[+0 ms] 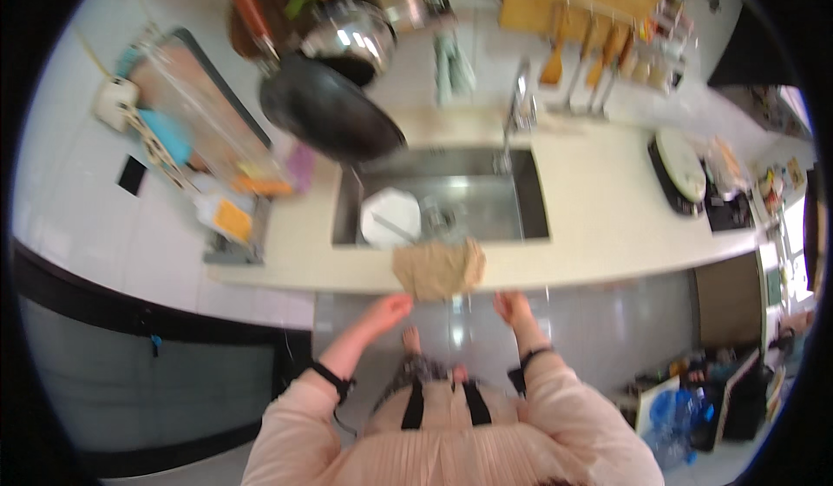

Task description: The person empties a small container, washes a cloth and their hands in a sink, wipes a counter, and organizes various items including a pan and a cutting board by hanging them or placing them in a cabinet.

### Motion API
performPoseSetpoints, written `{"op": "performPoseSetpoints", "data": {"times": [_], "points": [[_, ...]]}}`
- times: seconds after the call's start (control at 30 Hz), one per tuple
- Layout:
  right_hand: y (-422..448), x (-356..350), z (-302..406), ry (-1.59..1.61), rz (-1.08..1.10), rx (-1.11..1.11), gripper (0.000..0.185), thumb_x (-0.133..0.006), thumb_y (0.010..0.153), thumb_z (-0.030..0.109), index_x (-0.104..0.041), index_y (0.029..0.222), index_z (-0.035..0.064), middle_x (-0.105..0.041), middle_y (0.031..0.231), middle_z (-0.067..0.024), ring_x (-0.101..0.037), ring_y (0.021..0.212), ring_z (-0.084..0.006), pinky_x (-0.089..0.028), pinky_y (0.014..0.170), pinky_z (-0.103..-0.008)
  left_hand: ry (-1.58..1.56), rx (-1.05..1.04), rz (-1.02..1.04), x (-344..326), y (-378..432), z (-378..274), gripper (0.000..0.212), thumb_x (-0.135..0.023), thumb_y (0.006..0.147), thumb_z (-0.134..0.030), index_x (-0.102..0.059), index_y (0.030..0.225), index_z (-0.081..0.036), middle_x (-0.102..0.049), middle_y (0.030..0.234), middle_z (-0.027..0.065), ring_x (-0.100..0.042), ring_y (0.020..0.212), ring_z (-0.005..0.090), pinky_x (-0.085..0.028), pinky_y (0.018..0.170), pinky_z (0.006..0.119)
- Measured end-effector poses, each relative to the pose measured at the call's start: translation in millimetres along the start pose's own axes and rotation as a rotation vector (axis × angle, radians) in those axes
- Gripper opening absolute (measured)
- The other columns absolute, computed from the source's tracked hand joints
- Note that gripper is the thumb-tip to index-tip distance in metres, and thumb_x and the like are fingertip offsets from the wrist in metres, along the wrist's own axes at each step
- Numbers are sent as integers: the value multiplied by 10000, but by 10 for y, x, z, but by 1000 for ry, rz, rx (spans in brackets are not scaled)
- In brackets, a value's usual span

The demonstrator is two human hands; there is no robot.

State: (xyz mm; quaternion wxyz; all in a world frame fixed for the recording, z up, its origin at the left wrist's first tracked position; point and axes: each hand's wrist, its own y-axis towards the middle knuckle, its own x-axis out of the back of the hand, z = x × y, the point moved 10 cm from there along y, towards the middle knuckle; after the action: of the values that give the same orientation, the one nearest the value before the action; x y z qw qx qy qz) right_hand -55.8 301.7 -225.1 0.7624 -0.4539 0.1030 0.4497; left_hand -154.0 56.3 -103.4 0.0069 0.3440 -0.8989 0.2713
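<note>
A crumpled tan cloth lies on the front edge of the cream countertop, just in front of a stainless steel sink. My left hand is below and to the left of the cloth, at the counter's edge, with its fingers curled; whether it touches anything is unclear. On the other side, my right hand is near the counter's edge, apart from the cloth, its fingers bent. In the sink's left part sits a white plate with a thin dark line across it. The faucet stands behind the sink.
A black wok hangs over the sink's back left corner. Wooden utensils hang at the back right. A rack stands on the counter's left end, a pale-lidded appliance on the right. Blue plastic bottles stand at lower right.
</note>
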Motion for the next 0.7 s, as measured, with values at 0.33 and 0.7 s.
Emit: {"op": "performPoseSetpoints", "data": {"times": [0.33,0.7], "points": [[-270,-2059,1215,-1029,486,157,203,-499,756,149,-508,932,49,-567,790,-43,-531,671,-124,-417,554,-245,-237,-167,-105,882,212,-908,350,-454,820,-205,-405,1136,-65,-480,1092,46,-480,925,131,-381,781,257],[-945,-5156,2829,-816,733,1185,332,-532,748,134,-445,1036,-6,-534,838,-80,-516,772,-130,-409,687,-230,-336,-337,-285,1639,413,-1342,381,-443,819,-195,-360,1165,-59,-467,1097,48,-496,911,130,-400,740,237]]}}
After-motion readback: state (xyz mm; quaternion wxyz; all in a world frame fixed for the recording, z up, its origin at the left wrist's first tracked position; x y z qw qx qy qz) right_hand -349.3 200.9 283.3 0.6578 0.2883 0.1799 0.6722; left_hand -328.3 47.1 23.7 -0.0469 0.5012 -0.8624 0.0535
